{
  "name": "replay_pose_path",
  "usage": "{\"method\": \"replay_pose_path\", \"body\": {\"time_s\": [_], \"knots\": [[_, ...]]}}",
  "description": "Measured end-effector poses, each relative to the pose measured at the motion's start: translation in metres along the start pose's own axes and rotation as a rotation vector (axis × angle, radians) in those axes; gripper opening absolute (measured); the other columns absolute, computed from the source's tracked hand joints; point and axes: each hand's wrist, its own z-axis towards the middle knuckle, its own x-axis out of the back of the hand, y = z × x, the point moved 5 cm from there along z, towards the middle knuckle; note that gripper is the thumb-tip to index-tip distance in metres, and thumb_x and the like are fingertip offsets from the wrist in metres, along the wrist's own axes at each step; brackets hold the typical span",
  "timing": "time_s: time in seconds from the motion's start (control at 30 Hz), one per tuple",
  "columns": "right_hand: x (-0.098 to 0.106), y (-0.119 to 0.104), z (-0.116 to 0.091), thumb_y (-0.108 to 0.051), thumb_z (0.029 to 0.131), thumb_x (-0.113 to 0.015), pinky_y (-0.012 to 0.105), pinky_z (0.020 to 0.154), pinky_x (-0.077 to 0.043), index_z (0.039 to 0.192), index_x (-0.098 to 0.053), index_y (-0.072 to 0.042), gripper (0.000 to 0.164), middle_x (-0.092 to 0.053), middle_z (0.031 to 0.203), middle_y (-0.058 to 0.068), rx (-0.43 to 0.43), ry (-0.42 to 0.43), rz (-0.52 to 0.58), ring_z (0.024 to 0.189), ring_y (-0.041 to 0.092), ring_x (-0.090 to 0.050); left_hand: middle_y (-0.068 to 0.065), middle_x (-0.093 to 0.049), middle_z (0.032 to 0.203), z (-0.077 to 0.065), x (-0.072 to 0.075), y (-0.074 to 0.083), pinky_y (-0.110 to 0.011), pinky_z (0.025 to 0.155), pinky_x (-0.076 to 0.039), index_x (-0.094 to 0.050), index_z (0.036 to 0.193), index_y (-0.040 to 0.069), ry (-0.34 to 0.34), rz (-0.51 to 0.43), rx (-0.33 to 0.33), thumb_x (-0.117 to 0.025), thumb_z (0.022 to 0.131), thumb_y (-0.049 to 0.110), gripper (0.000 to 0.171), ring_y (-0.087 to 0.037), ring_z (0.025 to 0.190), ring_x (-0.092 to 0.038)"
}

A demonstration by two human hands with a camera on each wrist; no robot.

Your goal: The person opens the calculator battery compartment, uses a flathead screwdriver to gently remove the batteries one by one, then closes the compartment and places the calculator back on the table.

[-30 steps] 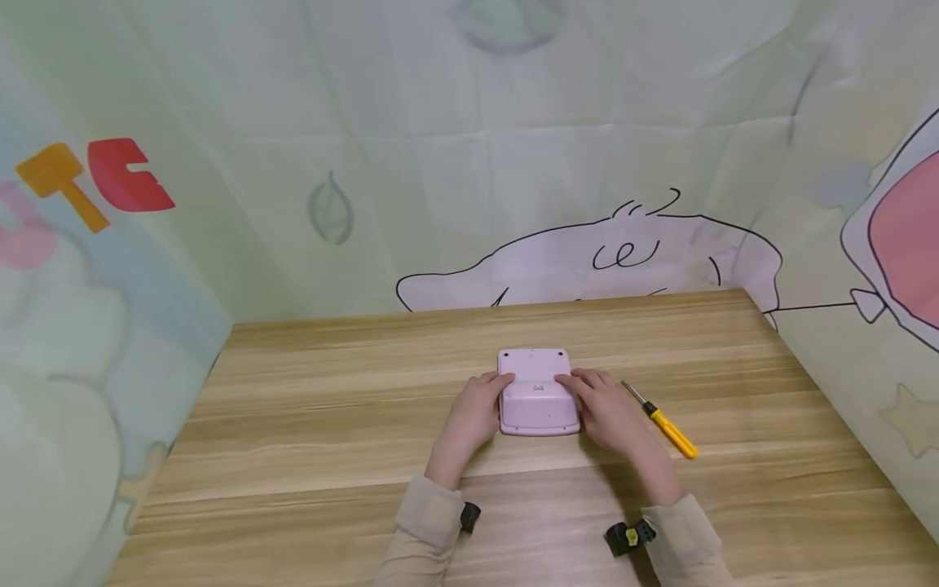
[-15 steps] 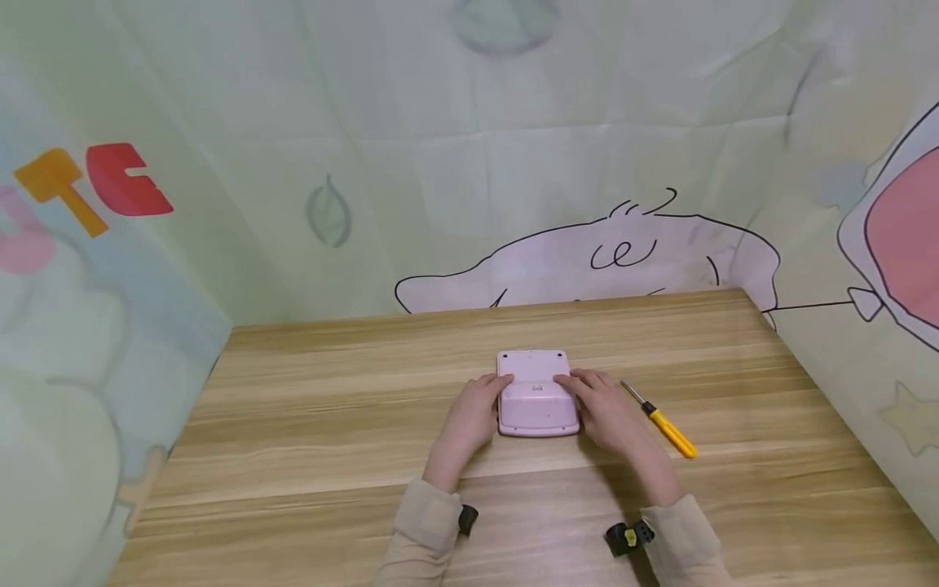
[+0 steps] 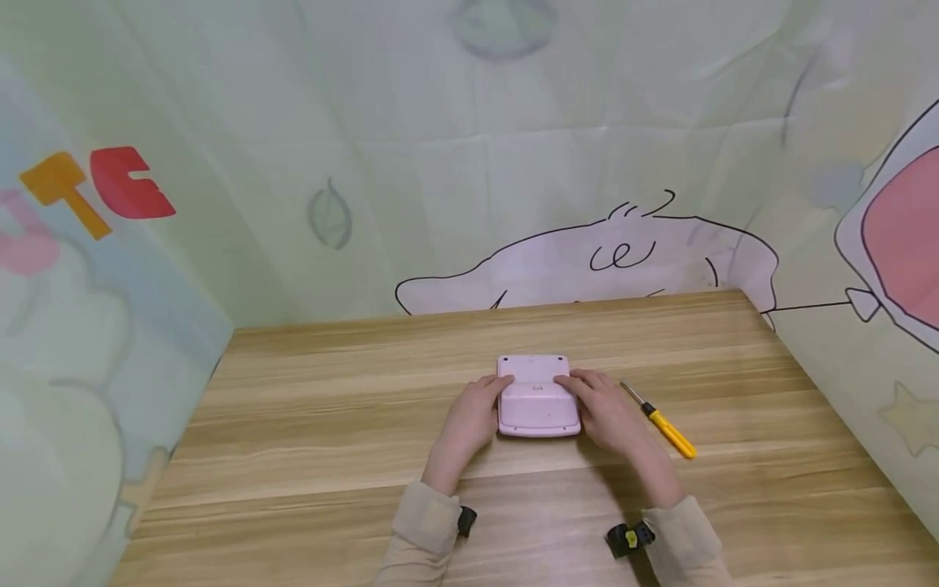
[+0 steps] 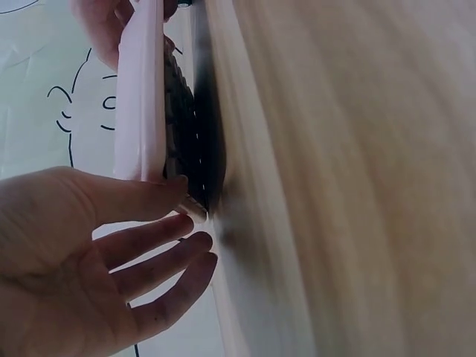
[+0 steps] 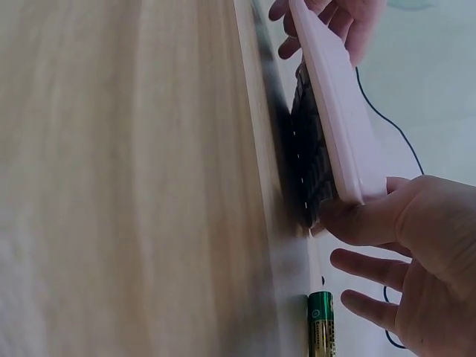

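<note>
A pink calculator (image 3: 539, 412) is held face down above the table, its back turned up in the head view. In the left wrist view its dark keys (image 4: 181, 111) face the wood across a narrow shadowed gap. My left hand (image 3: 473, 414) grips the left side, thumb at the key-side edge and index finger on the back. The opposite side is gripped by my right hand (image 3: 605, 408), also with the thumb at the key side. Other fingers of both hands spread away from it. The calculator's display is hidden.
Right of my right hand lies a screwdriver (image 3: 669, 430) with a yellow handle. A green and gold cylinder, like a battery (image 5: 321, 321), shows in the right wrist view. The wooden table (image 3: 330, 408) meets printed cloth walls (image 3: 411, 163) at the back and sides.
The calculator has tilted slightly, its far edge a little lower in the head view. Both hands keep their grip and have barely moved.
</note>
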Motion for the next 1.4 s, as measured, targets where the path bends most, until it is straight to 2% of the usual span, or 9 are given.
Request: {"method": "replay_pose_path", "body": {"time_s": [0.3,0.47,0.67,1.07,1.4], "knots": [[0.002,-0.002,-0.001,-0.001,0.09,-0.057,0.051,0.1,-0.045,0.132,-0.057,-0.012,0.043,-0.059,0.129,0.016,0.003,0.014,0.01,0.118,0.035,-0.056,-0.015,-0.056,0.136,-0.003,0.002,0.0,-0.047,0.108,-0.04,-0.055,0.134,0.011,0.034,-0.024,-0.01,-0.054,0.092,0.0,0.044,-0.033,0.126,-0.053],[0.003,-0.003,-0.001,-0.003,0.091,-0.057,0.05,0.099,-0.046,0.131,-0.057,-0.008,0.04,-0.061,0.127,0.016,0.013,0.032,0.016,0.117,0.034,-0.057,-0.016,-0.057,0.135,-0.004,0.003,-0.001,-0.046,0.105,-0.043,-0.055,0.134,0.01,0.047,-0.036,0.0,-0.056,0.091,0.001,0.044,-0.033,0.125,-0.054],[0.005,-0.004,-0.001,-0.004,0.093,-0.054,0.05,0.1,-0.046,0.132,-0.056,-0.004,0.039,-0.061,0.128,0.017,0.012,0.043,0.038,0.118,0.035,-0.057,-0.016,-0.06,0.13,-0.006,0.008,0.0,-0.045,0.101,-0.046,-0.056,0.132,0.008,0.083,-0.033,-0.024,-0.059,0.089,0.002,0.044,-0.033,0.12,-0.057],[0.006,-0.004,0.0,-0.007,0.096,-0.052,0.049,0.1,-0.046,0.132,-0.056,-0.007,0.037,-0.061,0.129,0.014,0.007,0.04,0.06,0.118,0.032,-0.058,-0.016,-0.062,0.128,-0.009,0.014,-0.002,-0.045,0.1,-0.047,-0.056,0.133,0.008,0.106,-0.066,-0.027,-0.061,0.089,0.001,0.045,-0.033,0.119,-0.058],[0.009,-0.007,0.0,-0.007,0.094,-0.056,0.047,0.1,-0.046,0.132,-0.055,-0.007,0.038,-0.062,0.129,0.012,0.023,0.044,0.078,0.118,0.031,-0.057,-0.015,-0.062,0.128,-0.01,0.017,-0.004,-0.043,0.1,-0.048,-0.056,0.133,0.008,0.134,-0.069,-0.044,-0.059,0.09,0.002,0.043,-0.031,0.119,-0.059]]}}
